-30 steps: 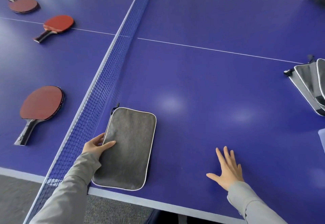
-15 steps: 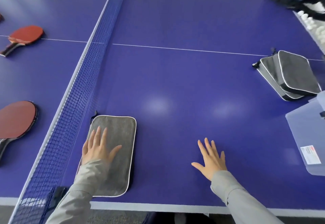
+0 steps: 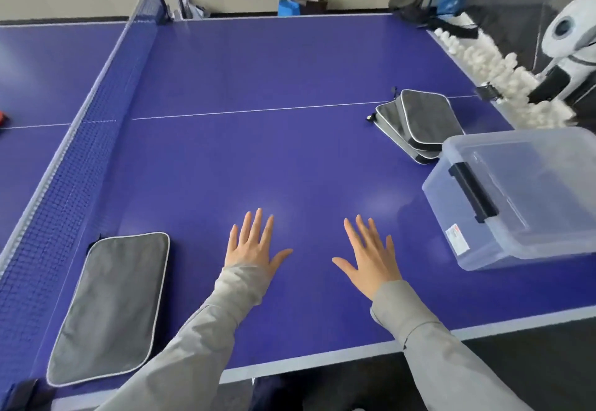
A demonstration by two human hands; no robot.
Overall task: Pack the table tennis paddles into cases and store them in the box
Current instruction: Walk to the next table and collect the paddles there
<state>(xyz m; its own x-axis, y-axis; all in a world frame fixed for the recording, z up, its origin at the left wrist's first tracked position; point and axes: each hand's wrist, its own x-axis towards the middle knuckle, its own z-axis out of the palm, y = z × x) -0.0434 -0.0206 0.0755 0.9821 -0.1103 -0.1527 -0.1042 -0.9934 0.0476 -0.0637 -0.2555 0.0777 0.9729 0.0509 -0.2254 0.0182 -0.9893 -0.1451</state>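
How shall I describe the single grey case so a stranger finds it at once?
On the blue table tennis table, follow the dark blue net to the near edge. Beside it, left of the left hand, lies a flat grey fabric case with white piping. Unlike the stacked grey cases by the clear plastic box, it lies alone.

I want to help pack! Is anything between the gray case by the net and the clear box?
Only the person's left hand and right hand, spread flat between gray case and clear box.

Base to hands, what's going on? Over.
Left hand, right hand open, empty. Grey paddle case by net, untouched. Clear box at right, nothing blocking.
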